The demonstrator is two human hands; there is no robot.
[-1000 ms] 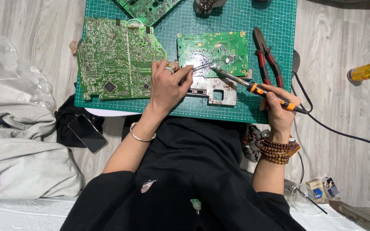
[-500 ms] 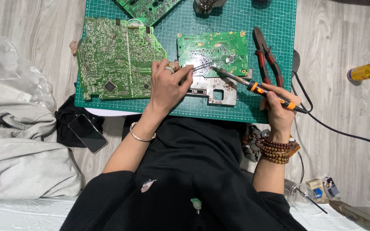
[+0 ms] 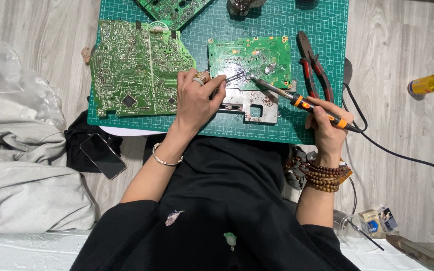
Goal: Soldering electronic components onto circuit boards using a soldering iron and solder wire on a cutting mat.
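We see a small carton [image 3: 375, 221] with a dark and pale printed face lying on the floor at five o'clock, beside a clear plastic wrapper, and a round green-and-white sticker [image 3: 157, 24] on the top edge of the large board. At three o'clock a yellow cylinder [image 3: 425, 84] with a metal tip lies on the wooden floor. We count three green circuit boards on the green cutting mat [image 3: 327, 30]: a large circuit board [image 3: 136, 68] at ten o'clock, a small circuit board [image 3: 249, 60] near the middle, and a third board [image 3: 174, 7] cut off by the frame at twelve o'clock. One pair of red-handled pliers [image 3: 315, 68] lies just right of the small board. Our left hand [image 3: 197, 98] pinches thin metal tweezers [image 3: 234, 79] between thumb and fingers, their tips at the small board's lower left edge. Our right hand [image 3: 327, 128] is closed round the orange handle of the soldering iron [image 3: 297, 100], whose tip touches the small board's lower edge, close to the tweezers. One dark phone [image 3: 103, 156] rests at eight o'clock, off the mat. The mat's near edge overhangs our lap; bare mat lies open along its right side and top, and bare floor to the right.
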